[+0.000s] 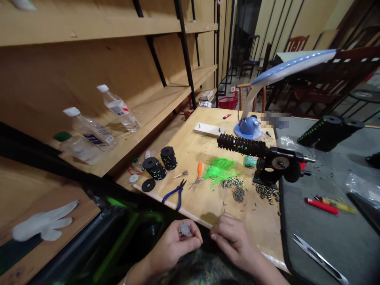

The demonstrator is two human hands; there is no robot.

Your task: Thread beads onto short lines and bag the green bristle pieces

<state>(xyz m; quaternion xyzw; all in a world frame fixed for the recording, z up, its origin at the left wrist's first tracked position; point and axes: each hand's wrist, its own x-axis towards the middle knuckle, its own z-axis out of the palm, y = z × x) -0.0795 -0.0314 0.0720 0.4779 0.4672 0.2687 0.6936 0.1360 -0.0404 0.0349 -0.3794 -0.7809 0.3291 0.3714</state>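
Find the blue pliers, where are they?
In the head view, the blue-handled pliers lie on the wooden board next to the measuring tape, left of the green threads, beyond the person's left hand.

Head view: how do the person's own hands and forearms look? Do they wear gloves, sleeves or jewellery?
The left hand and right hand wear no gloves, and no sleeves show on the forearms. A thin silver-coloured bangle circles the left wrist.

Pliers (175,194) lie on the bench (204,211), with two stacks of black-free discs (157,168) behind and left of them (a loose heap of beads (233,188) sits to their right). A clamp (271,164) stands further right, and bottles (118,109) rest on the shelf (142,126).
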